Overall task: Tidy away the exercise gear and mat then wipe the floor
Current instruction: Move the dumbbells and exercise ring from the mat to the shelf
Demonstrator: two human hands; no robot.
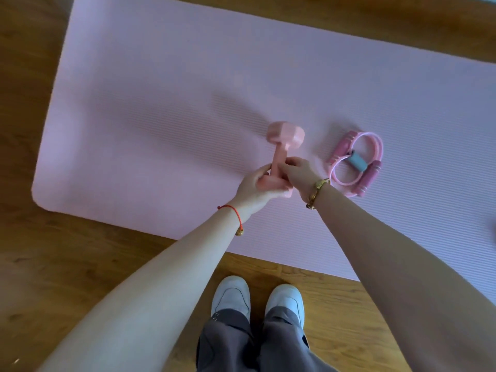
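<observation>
Task at early stage, we judge. We hold pink dumbbell point(285, 146) over mat point(161, 89), nr its front edge, approx. mid-length. Left hand point(256, 187) w/ fingers curled round lower head; right hand point(298, 171) pinches handle. We cannot tell if dumbbell touches mat or is lifted. Pink figure-8 band point(354, 163) lies on mat, just right of dumbbell, untouched. To do: put away dumbbell + band, roll mat, wipe wooden floor point(67, 264). No cloth in view.

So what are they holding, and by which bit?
A pink dumbbell: the left hand grips its near head, and the right hand pinches the handle. The far head is free.
</observation>
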